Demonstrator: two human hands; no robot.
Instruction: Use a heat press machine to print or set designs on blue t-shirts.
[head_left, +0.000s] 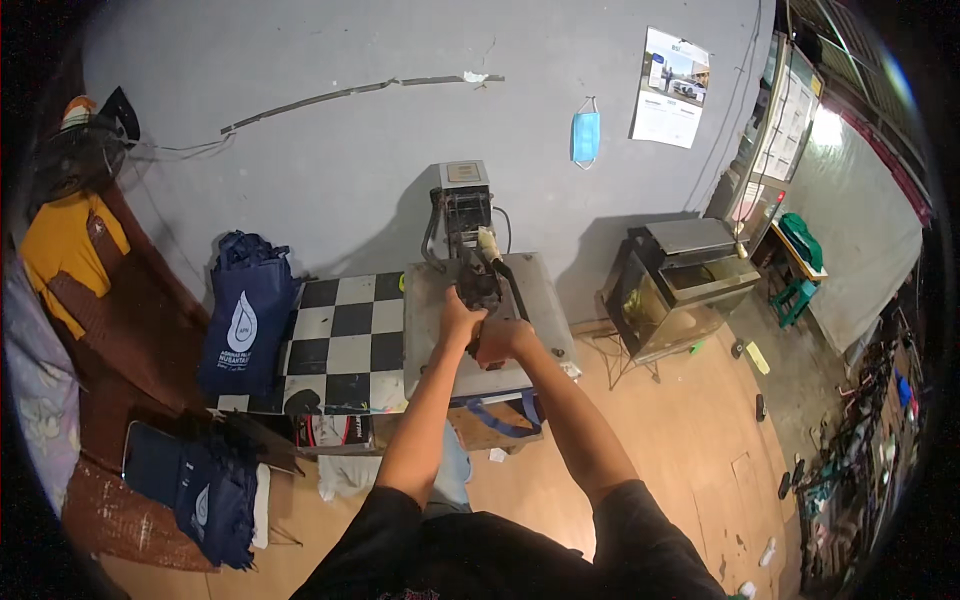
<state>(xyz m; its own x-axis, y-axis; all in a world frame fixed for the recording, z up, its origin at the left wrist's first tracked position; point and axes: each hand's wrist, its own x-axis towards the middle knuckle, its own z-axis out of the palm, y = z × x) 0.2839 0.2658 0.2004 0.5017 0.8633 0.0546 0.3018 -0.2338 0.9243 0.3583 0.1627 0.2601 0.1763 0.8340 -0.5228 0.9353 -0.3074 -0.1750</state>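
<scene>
Before me stands a heat press with a grey control box (463, 174) on its rear column and a broad flat grey plate (427, 360) at the front. My left hand (459, 319) grips the left side of a dark metal mechanism (477, 281) above the plate. Just nearer and to the right, my right hand (504, 341) is closed in a fist around a dark bar of the press, most of it hidden by the fingers. A dark lever (516, 289) with a pale wrapped end (488, 244) slants beside them. A dark blue strap (510, 426) hangs from under the plate's front edge.
Left of the press is a black-and-white checkered tabletop (352, 315) with a stuffed navy bag (247, 322) on it. More navy bags (214, 510) lie lower left. A glass tank (679, 292) stands to the right. A cable (508, 219) runs behind the press by the wall.
</scene>
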